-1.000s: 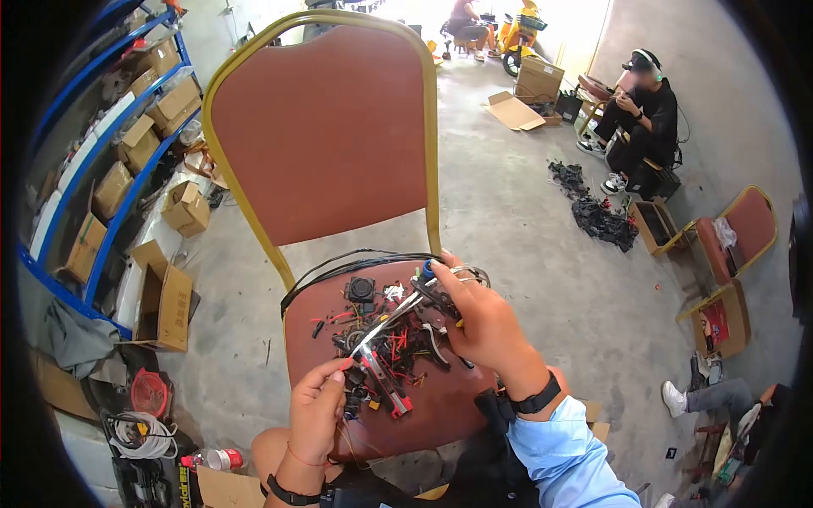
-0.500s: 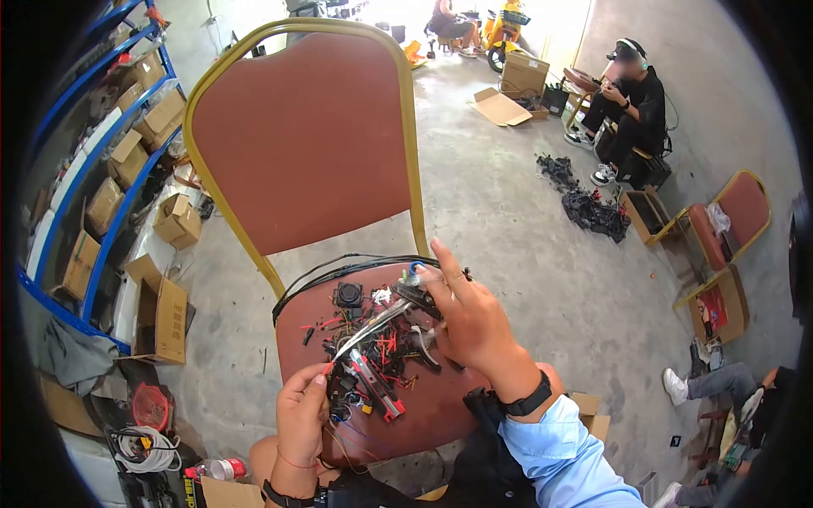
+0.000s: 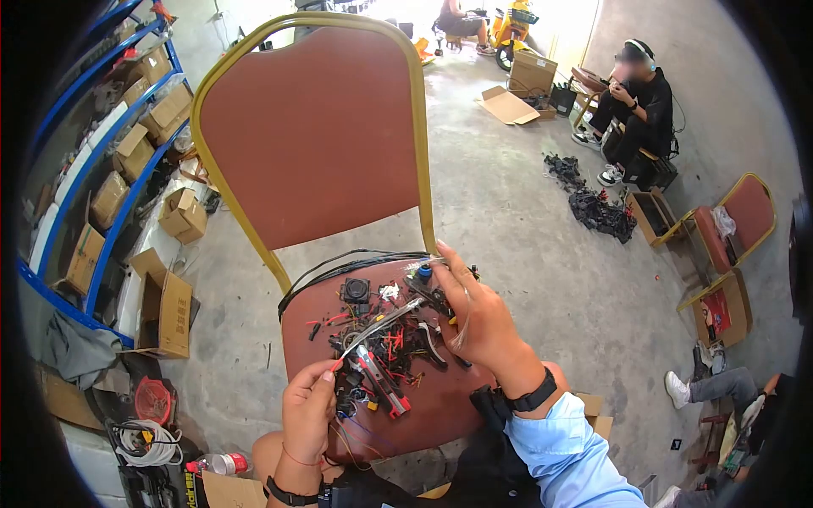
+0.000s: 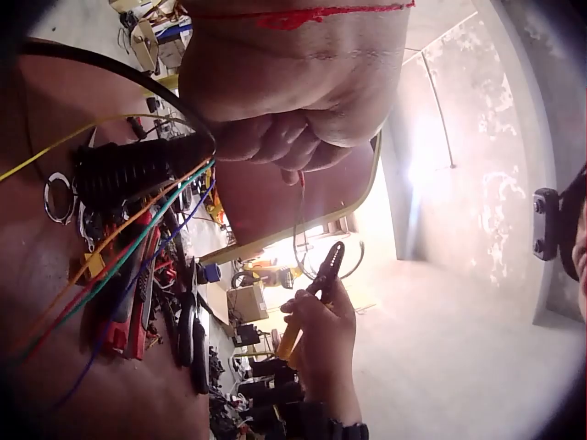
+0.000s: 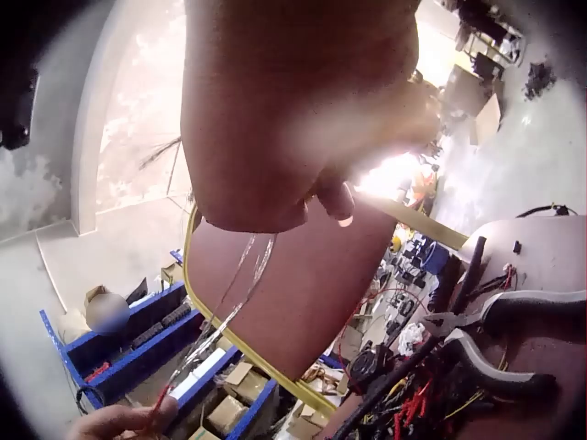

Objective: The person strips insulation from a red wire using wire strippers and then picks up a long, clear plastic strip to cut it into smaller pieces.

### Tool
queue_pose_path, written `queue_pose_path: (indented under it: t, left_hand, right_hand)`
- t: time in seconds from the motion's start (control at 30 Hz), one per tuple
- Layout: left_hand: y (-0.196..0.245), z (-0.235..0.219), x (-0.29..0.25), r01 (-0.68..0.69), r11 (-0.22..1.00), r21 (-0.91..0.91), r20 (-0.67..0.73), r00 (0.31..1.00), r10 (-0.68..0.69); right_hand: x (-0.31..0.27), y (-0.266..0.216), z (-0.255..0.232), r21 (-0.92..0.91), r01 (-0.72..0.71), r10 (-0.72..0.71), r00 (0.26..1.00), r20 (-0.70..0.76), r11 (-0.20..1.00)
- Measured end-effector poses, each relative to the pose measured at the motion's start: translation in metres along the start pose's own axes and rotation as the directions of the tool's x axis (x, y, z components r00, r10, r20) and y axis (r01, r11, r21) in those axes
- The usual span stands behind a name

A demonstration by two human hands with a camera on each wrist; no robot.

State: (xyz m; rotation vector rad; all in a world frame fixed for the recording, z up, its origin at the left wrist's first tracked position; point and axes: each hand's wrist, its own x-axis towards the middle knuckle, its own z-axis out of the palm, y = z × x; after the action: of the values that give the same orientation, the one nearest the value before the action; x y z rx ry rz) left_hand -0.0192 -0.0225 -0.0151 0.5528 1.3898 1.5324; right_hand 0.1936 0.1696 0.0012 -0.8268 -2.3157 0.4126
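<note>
In the head view my left hand pinches the red end of a silvery wire bundle that slants up to the right. The same bundle hangs between both hands in the right wrist view. My right hand has thin pale strands across its fingers. In the left wrist view, my right hand grips a dark tool with a yellow handle. Below the wires lies a red-and-grey cutter among wire scraps. Dark-handled pliers rest on the seat.
The chair's seat bears scraps, a black square part and black cables at its back edge. The backrest rises behind. Shelves with boxes stand left; a seated person and another chair are at the right.
The head view has shifted slightly. My right hand's raised finger has come down, and thin strands now lie across that hand. My left hand still pinches the red end.
</note>
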Motion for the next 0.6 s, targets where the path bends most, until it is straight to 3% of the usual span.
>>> queue_pose_path:
  t: [0.1,0.17,0.23,0.3,0.33,0.43,0.53,0.6]
  left_hand:
    - [0.001,0.002,-0.001,0.003,1.0,0.007,0.008,1.0,-0.003]
    - [0.0,0.004,-0.002,0.006,1.0,0.015,0.017,1.0,-0.006]
    - [-0.003,0.01,-0.003,0.006,1.0,0.03,0.025,1.0,-0.007]
    - [-0.003,0.017,-0.005,0.054,0.997,0.062,0.035,0.998,-0.057]
    - [-0.003,0.019,-0.006,0.078,0.994,0.078,0.04,0.996,-0.082]
    - [-0.007,0.019,-0.007,0.086,0.993,0.079,0.069,0.993,-0.092]
    - [-0.008,0.019,-0.007,0.084,0.993,0.077,0.075,0.993,-0.09]
    - [-0.008,0.018,-0.006,0.079,0.994,0.081,0.073,0.994,-0.085]
  right_hand:
    - [-0.002,0.009,0.016,0.207,0.02,0.013,0.987,-0.159,0.978]
    - [-0.005,0.019,0.031,0.547,-0.238,0.291,0.957,-0.012,0.802]
    - [-0.002,0.015,0.029,0.755,-0.495,0.469,0.837,0.281,0.431]
    - [0.003,0.014,0.016,0.719,-0.692,0.45,0.623,0.64,-0.064]
    - [0.003,0.015,0.017,0.69,-0.713,0.426,0.591,0.685,-0.121]
    - [0.003,0.011,0.014,0.644,-0.763,0.435,0.558,0.706,-0.067]
    - [0.002,0.014,0.02,0.707,-0.697,0.392,0.621,0.678,-0.12]
    - [0.002,0.014,0.018,0.682,-0.721,0.383,0.599,0.704,-0.126]
